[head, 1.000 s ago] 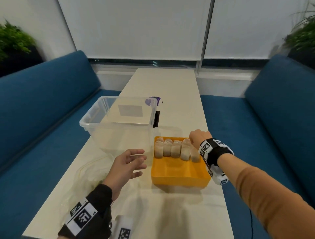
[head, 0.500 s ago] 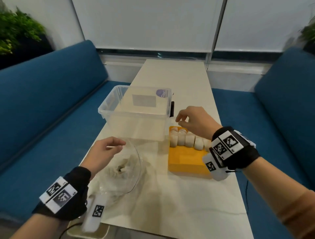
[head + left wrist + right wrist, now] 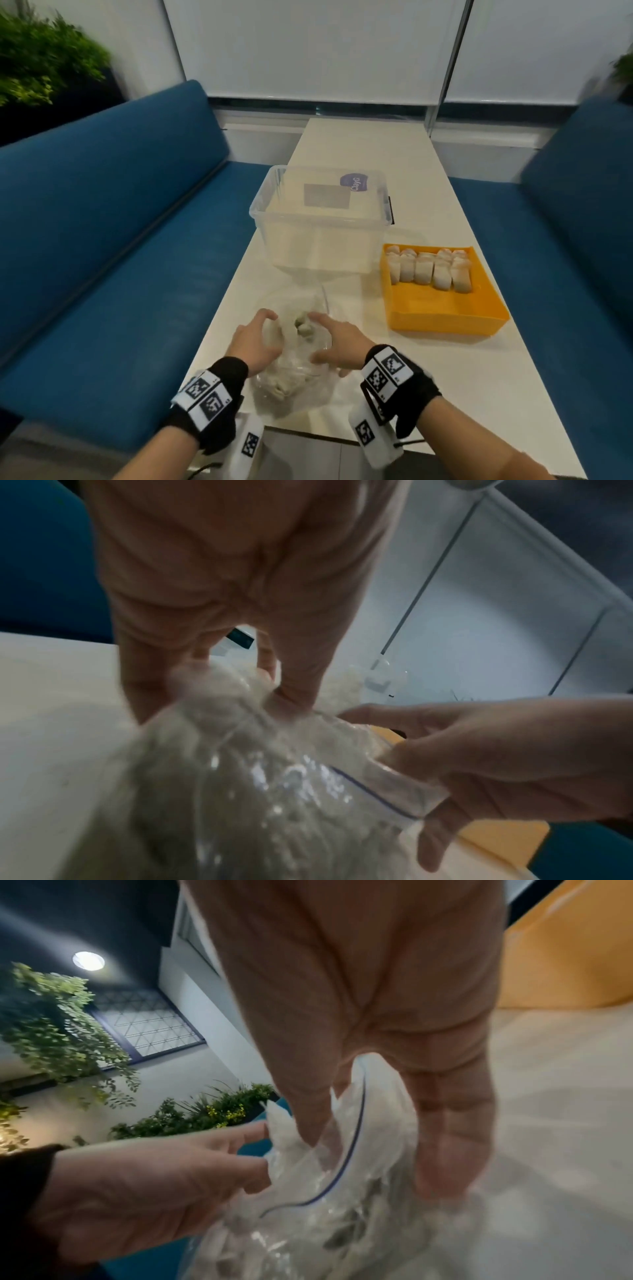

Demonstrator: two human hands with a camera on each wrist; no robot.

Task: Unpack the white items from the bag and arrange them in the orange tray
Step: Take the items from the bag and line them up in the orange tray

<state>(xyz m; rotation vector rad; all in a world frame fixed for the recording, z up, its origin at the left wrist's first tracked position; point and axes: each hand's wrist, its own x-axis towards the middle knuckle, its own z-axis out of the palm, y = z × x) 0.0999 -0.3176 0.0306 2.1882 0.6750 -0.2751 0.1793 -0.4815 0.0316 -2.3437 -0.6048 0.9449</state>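
While our left hand [image 3: 251,337] curls its fingers [image 3: 143,685] around the near-left side of the clear zip bag [image 3: 294,356], our right hand [image 3: 337,344] pinches the bag's open rim with the blue seal line [image 3: 346,1153], thumb inside and fingers [image 3: 448,1123] outside, so that both hands clamp the plastic at the front edge of the white table [image 3: 428,377]. More white items [image 3: 303,327] lie loose in the bag between our hands, whereas five white rolls [image 3: 428,270] stand side by side, touching, along the far wall of the orange tray [image 3: 445,315], well to the right of the bag and beside the clear plastic bin [image 3: 322,222].
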